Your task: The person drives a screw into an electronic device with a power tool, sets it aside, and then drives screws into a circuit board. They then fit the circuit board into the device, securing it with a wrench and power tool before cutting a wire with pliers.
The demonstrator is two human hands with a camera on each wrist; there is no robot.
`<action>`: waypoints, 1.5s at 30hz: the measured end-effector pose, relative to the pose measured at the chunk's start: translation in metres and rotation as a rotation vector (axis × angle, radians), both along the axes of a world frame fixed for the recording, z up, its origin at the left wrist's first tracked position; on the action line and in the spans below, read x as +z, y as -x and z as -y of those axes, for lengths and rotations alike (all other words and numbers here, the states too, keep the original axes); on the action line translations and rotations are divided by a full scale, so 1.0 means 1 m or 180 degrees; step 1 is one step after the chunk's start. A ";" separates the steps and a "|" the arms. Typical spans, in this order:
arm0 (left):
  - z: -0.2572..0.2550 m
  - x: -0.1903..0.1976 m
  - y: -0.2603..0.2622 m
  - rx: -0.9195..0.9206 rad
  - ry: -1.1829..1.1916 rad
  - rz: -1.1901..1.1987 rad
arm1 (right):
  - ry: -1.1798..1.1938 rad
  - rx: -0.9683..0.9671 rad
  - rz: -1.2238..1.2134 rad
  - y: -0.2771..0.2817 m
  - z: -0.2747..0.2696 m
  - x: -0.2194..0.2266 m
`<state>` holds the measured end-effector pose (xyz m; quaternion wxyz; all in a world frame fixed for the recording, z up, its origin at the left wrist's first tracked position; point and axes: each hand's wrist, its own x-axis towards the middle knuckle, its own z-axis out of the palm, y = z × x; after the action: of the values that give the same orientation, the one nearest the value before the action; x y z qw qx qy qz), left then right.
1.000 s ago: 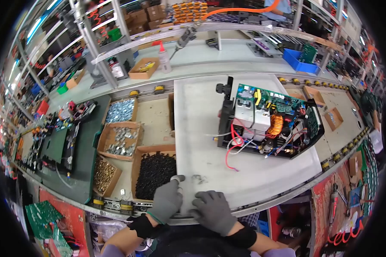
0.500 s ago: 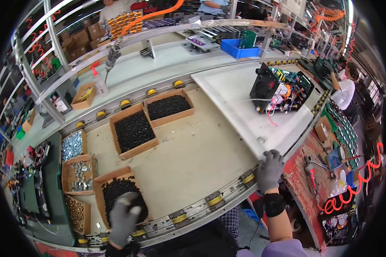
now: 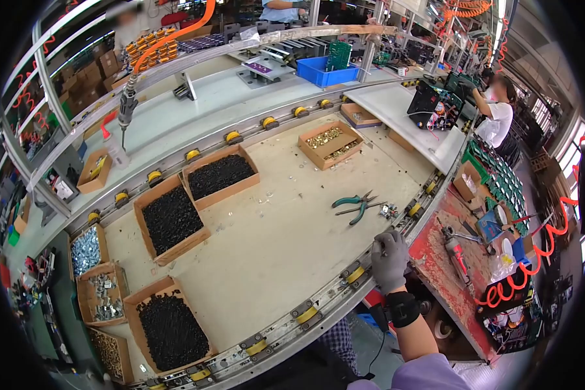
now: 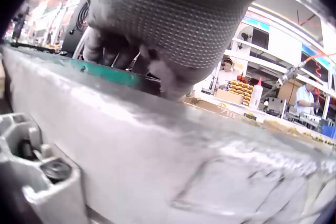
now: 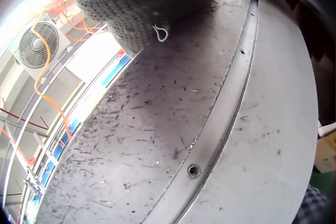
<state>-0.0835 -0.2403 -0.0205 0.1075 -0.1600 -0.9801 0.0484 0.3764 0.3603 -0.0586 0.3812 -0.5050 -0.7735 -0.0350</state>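
My left hand, in a grey knit glove, curls its fingers over the edge of a green board beside the metal rail in the left wrist view. The head view shows this dark green board at the far left with electronics on it. My right hand, gloved too, is at the conveyor's near rail, loosely curled around nothing visible. Green-handled pliers and a small heap of metal parts lie just beyond it. Farther right, a white board carries an open electronic unit.
Cardboard boxes of black parts, silver clips and brass pieces stand on the left. Another box of brass parts is farther back. Yellow rollers line the rails. A worker is beyond the unit.
The white board with its unit has slid away to the far right, uncovering the pliers and boxes. My left hand has left the black parts box, and my right hand has come off the board.
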 end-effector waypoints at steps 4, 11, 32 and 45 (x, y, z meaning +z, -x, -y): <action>-0.013 0.005 -0.004 0.0238 -0.0103 0.0136 | -0.0010 0.0026 0.0013 0.001 0.000 0.003; -0.042 0.011 -0.021 0.0072 0.0070 0.0268 | 0.0041 0.0069 -0.0207 0.003 -0.002 0.001; -0.228 0.034 -0.173 -0.2673 -0.1237 0.1986 | 0.0905 0.2466 -0.0385 0.114 0.101 0.053; -0.186 0.071 -0.112 -0.1939 -0.1224 0.3920 | 0.1769 0.3221 -0.1097 0.160 0.143 0.051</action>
<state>0.0289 -0.0539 0.0505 -0.4306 -0.4031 -0.7656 -0.2568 0.2163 0.2173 -0.0076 0.3242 -0.1534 -0.8251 0.4366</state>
